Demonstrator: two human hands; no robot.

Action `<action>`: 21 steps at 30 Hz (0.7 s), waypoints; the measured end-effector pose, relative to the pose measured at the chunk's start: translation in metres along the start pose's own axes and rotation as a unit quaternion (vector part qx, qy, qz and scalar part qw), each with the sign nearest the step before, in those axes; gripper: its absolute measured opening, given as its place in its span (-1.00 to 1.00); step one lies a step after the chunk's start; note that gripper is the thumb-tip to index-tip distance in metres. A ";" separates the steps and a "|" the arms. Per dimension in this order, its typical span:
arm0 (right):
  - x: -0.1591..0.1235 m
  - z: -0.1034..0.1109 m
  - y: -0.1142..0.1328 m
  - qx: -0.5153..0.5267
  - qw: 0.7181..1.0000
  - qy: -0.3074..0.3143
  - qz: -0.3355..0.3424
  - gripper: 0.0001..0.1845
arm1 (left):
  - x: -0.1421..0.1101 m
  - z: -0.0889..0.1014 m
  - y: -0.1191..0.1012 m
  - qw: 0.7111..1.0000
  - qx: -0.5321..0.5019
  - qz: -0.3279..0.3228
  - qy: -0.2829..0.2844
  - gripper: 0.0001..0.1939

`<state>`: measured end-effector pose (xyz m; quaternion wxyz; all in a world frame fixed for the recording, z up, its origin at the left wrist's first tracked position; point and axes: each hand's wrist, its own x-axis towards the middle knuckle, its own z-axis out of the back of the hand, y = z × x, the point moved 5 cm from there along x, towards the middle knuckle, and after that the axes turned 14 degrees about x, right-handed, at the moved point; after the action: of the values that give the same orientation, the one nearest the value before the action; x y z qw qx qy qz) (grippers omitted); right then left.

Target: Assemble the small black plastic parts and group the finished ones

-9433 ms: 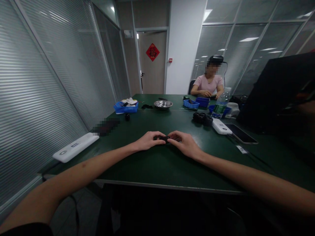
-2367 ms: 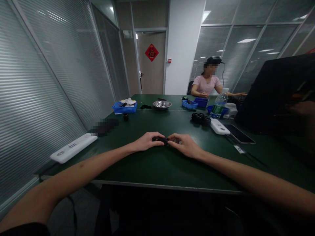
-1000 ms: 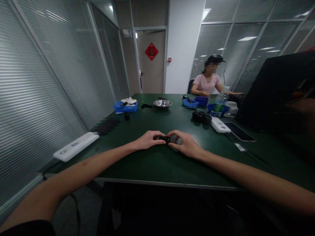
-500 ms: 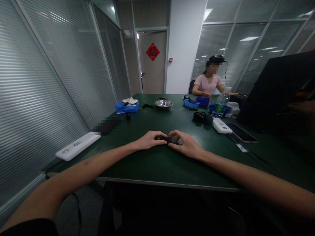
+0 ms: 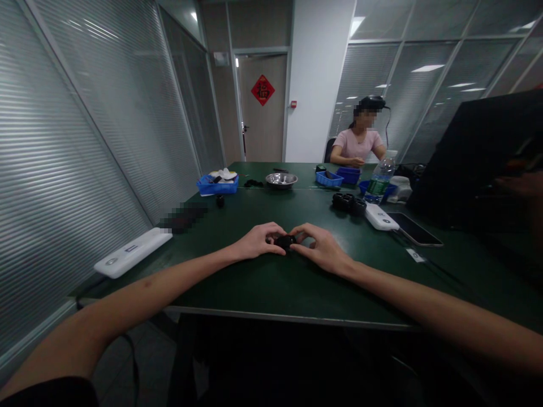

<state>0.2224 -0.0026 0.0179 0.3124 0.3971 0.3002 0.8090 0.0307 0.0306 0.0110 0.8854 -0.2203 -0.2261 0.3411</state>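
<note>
A small black rounded part [image 5: 284,242] is between my two hands, low over the dark green table [image 5: 271,288]. My left hand [image 5: 260,240] has its thumb and fingers curved round the part's left side. From the right, my right hand [image 5: 319,246] pinches the same part with thumb and fingertips. Its exact kind is too small and dark to make out, and the fingers cover some of it.
Ahead stand a metal bowl [image 5: 281,180], a blue basket [image 5: 218,183] and a small black piece [image 5: 219,200]. To the right are black round parts [image 5: 348,203], a water bottle [image 5: 380,180], a white power bank [image 5: 382,217] and a phone [image 5: 414,228]. A person [image 5: 358,141] sits across.
The black part has turned or shifted slightly left between my fingers, and more of it shows. My left thumb has moved down a little. Both hands stay at the same spot.
</note>
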 end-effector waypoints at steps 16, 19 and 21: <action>0.000 0.001 0.003 -0.019 1.000 -0.002 0.015 -0.71 | -0.005 0.001 -0.011 0.991 0.118 -0.052 -0.042 -0.52; 0.000 0.000 0.003 -0.017 1.000 0.007 0.018 -0.72 | -0.005 0.001 -0.013 0.991 0.116 -0.053 -0.036 -0.57; 0.000 0.000 0.004 -0.015 1.000 0.012 0.024 -0.74 | -0.005 0.000 -0.014 0.991 0.118 -0.050 -0.030 -0.59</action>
<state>0.2213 -0.0054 0.0212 0.2956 0.3898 0.2821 0.8253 0.0346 0.0179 0.0176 0.9140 -0.0927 -0.2215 0.3272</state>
